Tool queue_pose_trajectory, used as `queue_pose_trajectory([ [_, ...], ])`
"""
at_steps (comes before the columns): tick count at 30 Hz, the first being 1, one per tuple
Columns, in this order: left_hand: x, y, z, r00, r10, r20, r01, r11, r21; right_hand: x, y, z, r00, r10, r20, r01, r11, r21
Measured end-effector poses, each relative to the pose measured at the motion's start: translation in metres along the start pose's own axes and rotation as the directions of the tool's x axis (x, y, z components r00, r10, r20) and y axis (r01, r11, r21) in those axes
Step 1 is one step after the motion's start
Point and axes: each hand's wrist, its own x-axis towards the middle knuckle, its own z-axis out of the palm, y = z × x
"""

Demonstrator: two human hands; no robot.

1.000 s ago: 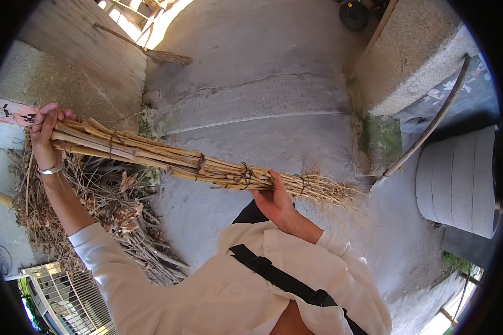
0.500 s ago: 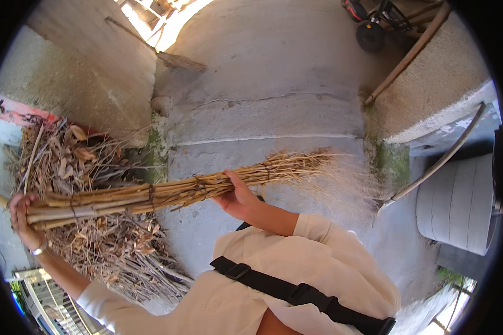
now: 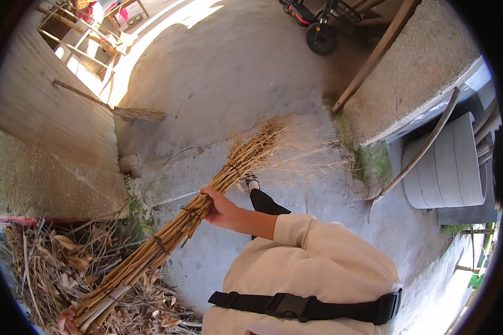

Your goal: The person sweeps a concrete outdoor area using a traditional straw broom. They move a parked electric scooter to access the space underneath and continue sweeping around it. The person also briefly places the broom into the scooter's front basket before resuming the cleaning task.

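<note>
A long twig broom (image 3: pixel 161 244), bound at intervals with dark ties, runs diagonally from the lower left up to the middle. My right hand (image 3: pixel 220 209) is wrapped round the bundle below its bushy end, which fans out over the concrete floor. At the thick butt end, my left hand (image 3: pixel 67 322) grips the stalks near the lower left edge; part of it is cut off by the frame. Beneath the handle lies a heap of dry leaves and twigs (image 3: pixel 50 262).
A smaller broom (image 3: pixel 141 114) lies at the left wall's foot near a stone (image 3: pixel 130 165). On the right, a wooden pole (image 3: pixel 377 56) leans on a wall, and a curved stick (image 3: pixel 422 162) rests by a grey bin (image 3: pixel 444 167). A wheeled vehicle (image 3: pixel 321 38) stands far back.
The broom has swung from nearly level to a steep diagonal, its bushy end moving up and left. My left hand has dropped toward the lower edge. The view has turned rightward and forward.
</note>
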Motion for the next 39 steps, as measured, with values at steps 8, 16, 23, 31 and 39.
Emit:
queue_pose_trajectory([
  [8,0.115,0.032,0.150,0.946,-0.301,0.123,0.323,0.831,-0.452,0.108,-0.132,0.069,0.998,-0.025,-0.059,0.031,0.995,0.095],
  [16,0.219,0.073,0.283,0.944,-0.317,0.087,0.327,0.876,-0.354,0.178,-0.250,0.121,0.988,-0.057,-0.143,0.081,0.983,0.164],
  [23,0.254,0.070,0.372,0.915,-0.389,0.109,0.400,0.834,-0.381,0.214,-0.315,0.149,0.969,-0.089,-0.230,0.134,0.974,0.185],
  [31,0.326,0.049,0.445,0.934,-0.357,0.008,0.332,0.860,-0.389,0.278,-0.355,0.197,0.943,-0.149,-0.296,0.210,0.960,0.185],
  [39,0.409,0.021,0.532,0.945,-0.257,0.201,0.326,0.727,-0.604,0.300,-0.433,0.239,0.932,-0.249,-0.262,0.325,0.895,0.307],
])
